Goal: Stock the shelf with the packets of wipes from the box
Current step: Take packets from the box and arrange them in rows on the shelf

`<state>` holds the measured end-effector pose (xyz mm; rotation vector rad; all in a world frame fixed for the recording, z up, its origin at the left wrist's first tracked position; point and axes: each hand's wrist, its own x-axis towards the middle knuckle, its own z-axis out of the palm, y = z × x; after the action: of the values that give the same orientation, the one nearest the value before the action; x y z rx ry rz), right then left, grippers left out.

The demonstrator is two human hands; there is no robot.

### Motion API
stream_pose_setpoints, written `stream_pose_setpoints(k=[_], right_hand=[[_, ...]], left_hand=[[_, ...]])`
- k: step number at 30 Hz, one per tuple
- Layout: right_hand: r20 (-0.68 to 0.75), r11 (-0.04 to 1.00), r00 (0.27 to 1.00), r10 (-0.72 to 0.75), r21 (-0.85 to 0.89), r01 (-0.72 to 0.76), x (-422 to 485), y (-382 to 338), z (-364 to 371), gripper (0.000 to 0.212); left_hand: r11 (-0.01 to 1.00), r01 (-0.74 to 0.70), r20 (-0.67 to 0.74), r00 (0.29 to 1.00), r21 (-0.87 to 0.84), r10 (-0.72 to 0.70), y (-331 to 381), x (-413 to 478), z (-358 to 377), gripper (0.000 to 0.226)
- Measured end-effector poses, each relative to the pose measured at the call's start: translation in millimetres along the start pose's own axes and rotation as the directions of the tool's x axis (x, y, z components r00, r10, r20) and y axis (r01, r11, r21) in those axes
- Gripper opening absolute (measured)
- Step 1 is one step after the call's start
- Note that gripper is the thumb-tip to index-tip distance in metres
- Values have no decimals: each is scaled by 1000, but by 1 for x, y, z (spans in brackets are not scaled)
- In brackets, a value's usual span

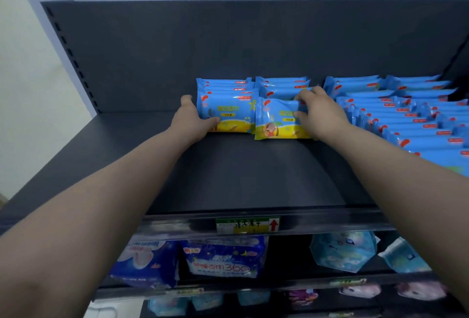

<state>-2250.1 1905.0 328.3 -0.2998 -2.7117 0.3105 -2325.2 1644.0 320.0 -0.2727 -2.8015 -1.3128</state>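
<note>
Dark shelving fills the frame, and on the top shelf (pixel 253 170) at centre the left grip (pixel 195 119) clasps the left packet (pixel 228 114) while the right grip (pixel 317 114) pinches the right packet (pixel 276 119), seating both upright; next, probably, release and fetch more.

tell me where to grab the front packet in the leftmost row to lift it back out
Probably its left end, coming in from the left. The front packet stands on its long edge, face forward, with more packets tight behind and the next row close on its right; only bare shelf lies to its left, where the left hand holds it.
</note>
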Motion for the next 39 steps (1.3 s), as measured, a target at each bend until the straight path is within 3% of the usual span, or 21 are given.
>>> stream_pose_setpoints(k=[2,4,8,12,17,26,35,39], right_hand=[[17,1000,1000,20,-15,-20,-3,2,0,38],[25,999,999,32,-22,-31,-8,3,1,39],[43,999,998,35,19,-36,-18,3,2,42],[15,996,999,32,79,-34,-31,-3,-6,46],[-131,987,991,-41,151,61,-68,-14,-31,48],[-208,988,975,-77,118,103,-163,23,-79,56],[-231,991,964,133,46,-126,-287,134,-135,57],[-211,958,935,283,15,-287,-358,195,-163,58]], left_hand=[[1000,26,-9,1000,5,-26,3,-4,-1,103],[997,15,-26,1000,75,-14,5,-11,-3,109],[958,-155,-77,981,242,178,13,-32,-1,98],[911,-293,-32,949,291,315,24,-52,6,86],[891,-427,13,902,156,431,42,-80,21,73],[710,-704,36,709,-2,704,95,-148,80,65],[603,-785,134,589,-140,797,162,-243,174,60],[587,-791,247,542,-172,803,200,-295,235,65]])
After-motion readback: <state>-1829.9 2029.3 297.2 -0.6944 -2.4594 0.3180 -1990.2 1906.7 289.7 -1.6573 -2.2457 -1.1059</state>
